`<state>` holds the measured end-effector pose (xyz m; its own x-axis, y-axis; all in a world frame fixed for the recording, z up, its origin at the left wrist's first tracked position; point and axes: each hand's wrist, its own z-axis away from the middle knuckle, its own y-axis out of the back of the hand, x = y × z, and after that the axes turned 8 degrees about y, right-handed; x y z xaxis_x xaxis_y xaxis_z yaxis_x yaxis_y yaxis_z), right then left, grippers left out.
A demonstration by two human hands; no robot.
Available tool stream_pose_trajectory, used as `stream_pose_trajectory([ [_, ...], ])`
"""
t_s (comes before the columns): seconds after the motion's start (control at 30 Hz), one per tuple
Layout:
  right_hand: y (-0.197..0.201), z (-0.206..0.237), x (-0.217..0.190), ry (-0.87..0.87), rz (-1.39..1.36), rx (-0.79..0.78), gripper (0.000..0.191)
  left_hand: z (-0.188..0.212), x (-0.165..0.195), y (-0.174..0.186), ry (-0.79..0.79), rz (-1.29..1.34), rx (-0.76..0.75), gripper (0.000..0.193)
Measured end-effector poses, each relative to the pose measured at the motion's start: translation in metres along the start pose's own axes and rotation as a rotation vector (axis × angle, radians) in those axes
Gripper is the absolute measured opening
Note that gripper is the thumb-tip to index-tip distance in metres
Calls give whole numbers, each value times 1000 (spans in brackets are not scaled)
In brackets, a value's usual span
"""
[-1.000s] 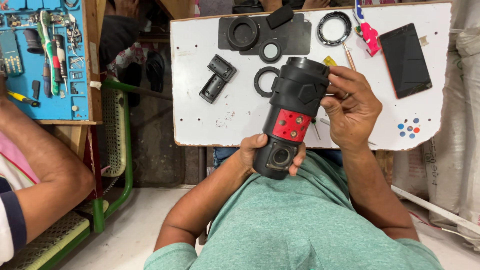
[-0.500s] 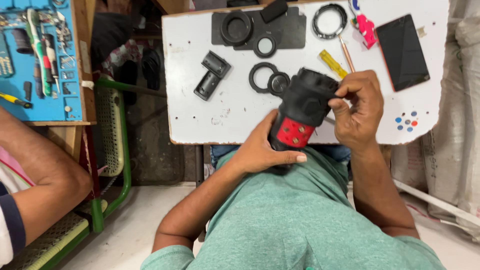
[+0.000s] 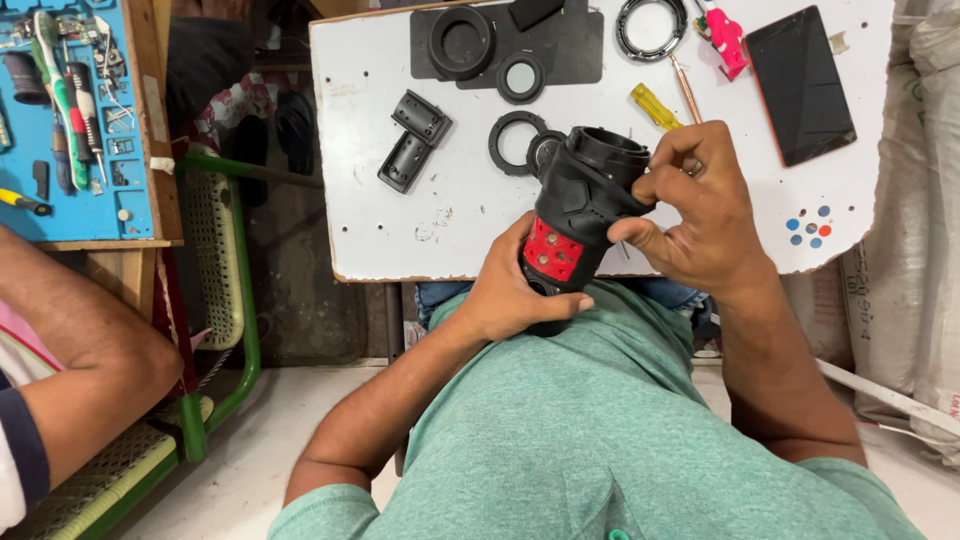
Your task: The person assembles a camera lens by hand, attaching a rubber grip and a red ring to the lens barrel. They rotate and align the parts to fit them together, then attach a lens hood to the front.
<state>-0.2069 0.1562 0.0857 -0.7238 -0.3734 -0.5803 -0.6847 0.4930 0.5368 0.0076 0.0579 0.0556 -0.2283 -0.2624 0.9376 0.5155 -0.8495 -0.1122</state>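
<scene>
We clamp the stiff, chunky black-and-red housing (image 3: 578, 215) at its near end, left hand (image 3: 515, 290) wrapped tight, right hand (image 3: 695, 215) pinching the far rim.

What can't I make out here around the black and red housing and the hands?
Head view only:
- Lower end of the housing: covered by the left hand.
- Inside its open top: dark, nothing readable.
- What the right hand pinches at the rim: hidden by its fingers.
- Yellow screwdriver: tip behind the right hand.
- Ring beside the housing: partly behind it.
- Blue tool tray: cut by the left edge.
</scene>
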Motion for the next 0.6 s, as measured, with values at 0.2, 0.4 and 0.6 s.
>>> stream_pose_trajectory([
  [0.2, 1, 15, 13, -23, 6, -27, 46, -1, -7, 1, -24, 74, -51, 84],
  [0.4, -8, 43, 18, -76, -53, 112, 41, -1, -7, 0, -40, 101, -101, 86],
  [0.6, -16, 57, 16, -153, -114, 185, 39, 4, 4, -10, 21, 136, -50, 92],
])
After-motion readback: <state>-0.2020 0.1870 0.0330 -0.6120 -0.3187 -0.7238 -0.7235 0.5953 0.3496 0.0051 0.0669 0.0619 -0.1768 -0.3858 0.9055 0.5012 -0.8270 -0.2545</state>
